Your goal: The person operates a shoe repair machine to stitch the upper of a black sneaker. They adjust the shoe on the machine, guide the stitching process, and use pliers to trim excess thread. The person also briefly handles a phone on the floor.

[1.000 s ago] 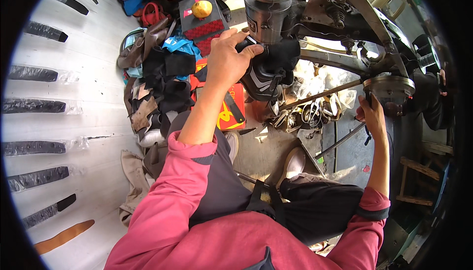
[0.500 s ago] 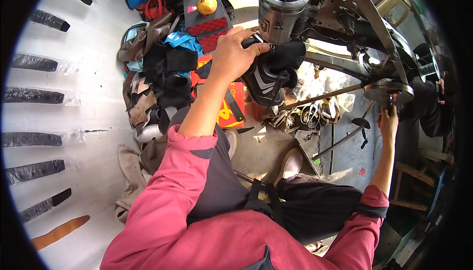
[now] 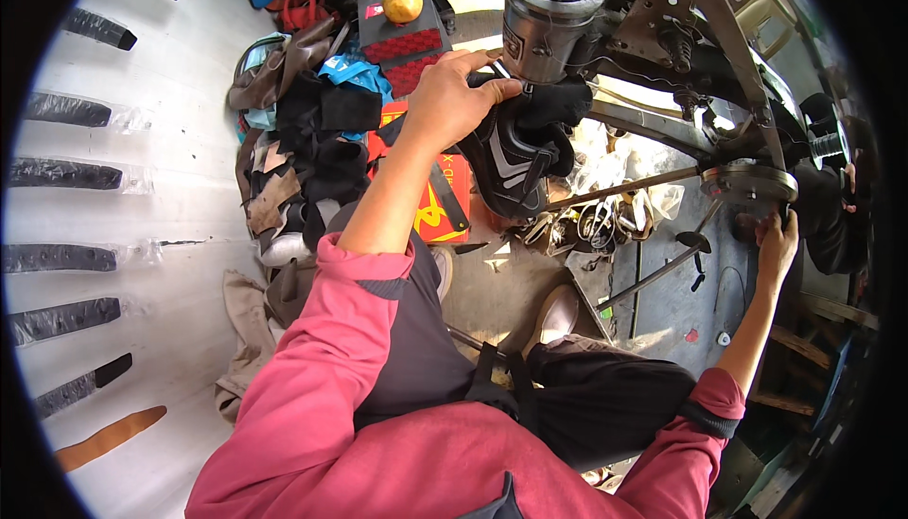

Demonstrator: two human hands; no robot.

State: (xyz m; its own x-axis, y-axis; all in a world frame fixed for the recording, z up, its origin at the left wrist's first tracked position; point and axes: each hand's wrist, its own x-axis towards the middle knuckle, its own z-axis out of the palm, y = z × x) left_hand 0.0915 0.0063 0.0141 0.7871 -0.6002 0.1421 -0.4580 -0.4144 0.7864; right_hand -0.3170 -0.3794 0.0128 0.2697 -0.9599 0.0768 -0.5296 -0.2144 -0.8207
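A black shoe with pale stripes hangs tilted beneath the round metal head of a sewing machine. My left hand is closed on the shoe's upper edge, thumb toward the machine and fingers along the far side. The exact stitching spot is hidden by the machine head. On the right, a flat metal hand wheel sits on the machine's frame. My right hand is closed at the wheel's right lower rim, where its crank handle is mostly covered by my fingers.
Left of the shoe lie dark fabric and leather scraps and a red box. A yellow round fruit rests on a dark box. Small parts and plastic bags crowd below the machine. Wrapped dark strips hang at left.
My right hand has swung right and slightly down along the wheel's rim. My left hand keeps its hold on the shoe, nearly in place. The whole view has shifted a little.
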